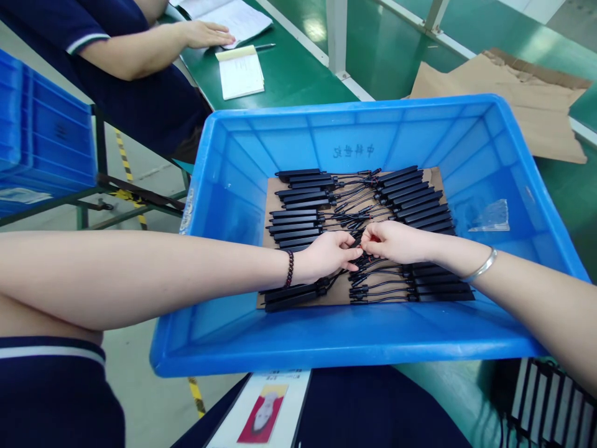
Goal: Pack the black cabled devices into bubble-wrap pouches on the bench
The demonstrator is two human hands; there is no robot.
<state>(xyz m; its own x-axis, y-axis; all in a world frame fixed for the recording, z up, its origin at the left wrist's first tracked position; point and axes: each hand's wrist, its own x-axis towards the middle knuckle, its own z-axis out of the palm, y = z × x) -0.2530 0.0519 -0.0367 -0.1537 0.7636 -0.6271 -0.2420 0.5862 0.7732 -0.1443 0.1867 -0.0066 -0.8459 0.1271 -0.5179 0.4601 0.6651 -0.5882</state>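
Observation:
My left hand [329, 255] and my right hand [396, 242] meet over the middle of a blue plastic bin [354, 348]. Their fingertips are pinched close together above a tangle of thin black cables. A small orange-red bit shows between them, but what each hand grips is mostly hidden. Flat black bar-shaped units [293, 219] with cable leads lie in a row on the left of the bin. More black bar-shaped units [415, 193] line the right, leads pointing inward. Brown cardboard [275, 186] lies beneath them.
A clear plastic scrap [492, 216] rests on the bin's right wall. Beyond are a notepad [241, 74], a co-worker's hand [208, 34] and torn brown paper [504, 99] on the green table. More blue crates [56, 137] stand left; finned dark units [553, 398] lie lower right.

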